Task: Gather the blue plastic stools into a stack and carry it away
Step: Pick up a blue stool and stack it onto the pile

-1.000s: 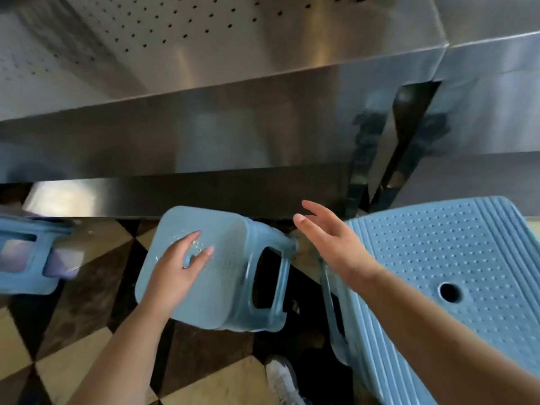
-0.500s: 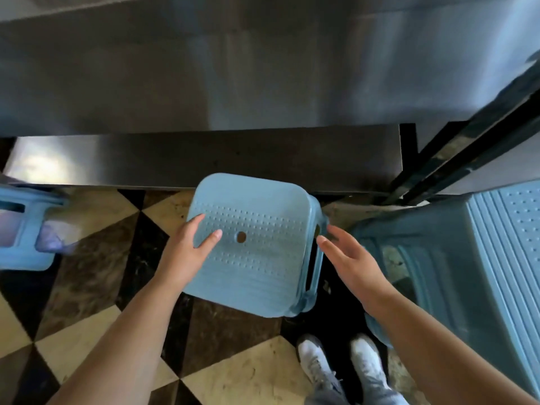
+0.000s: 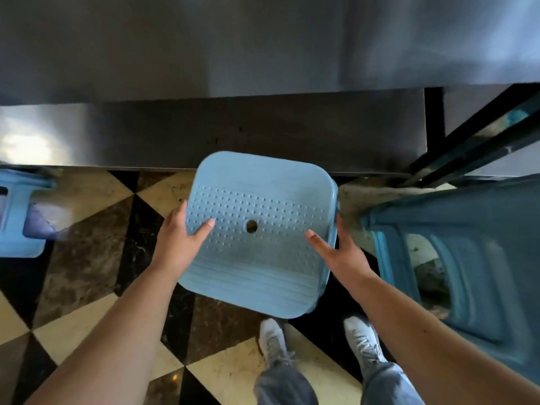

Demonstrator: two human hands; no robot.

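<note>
Standing off at the far left, a lone blue stool [image 3: 17, 211] sits on the checkered floor [image 3: 87, 247] by the steel counter base [image 3: 233, 135], well apart from the rest and, I'd judge, not yet collected. Next along, the left hand [image 3: 178, 238] clasps the left edge of the stool being handled [image 3: 257, 232], thumb laid across the dotted seat and the fingers hidden round the side. That stool is held seat-up in front of the person, above their white sneakers [image 3: 362, 343], its centre hole facing the camera; whether its legs touch the floor I cannot tell. The right hand [image 3: 342, 252] has its thumb on the seat and its fingers against the right edge, spread and not clearly closed. A hand on each side keeps the seat level, which looks like the way to lift it squarely. At the right the nested stack of blue stools [image 3: 467, 258] leans close by, presumably where this one goes.
</note>
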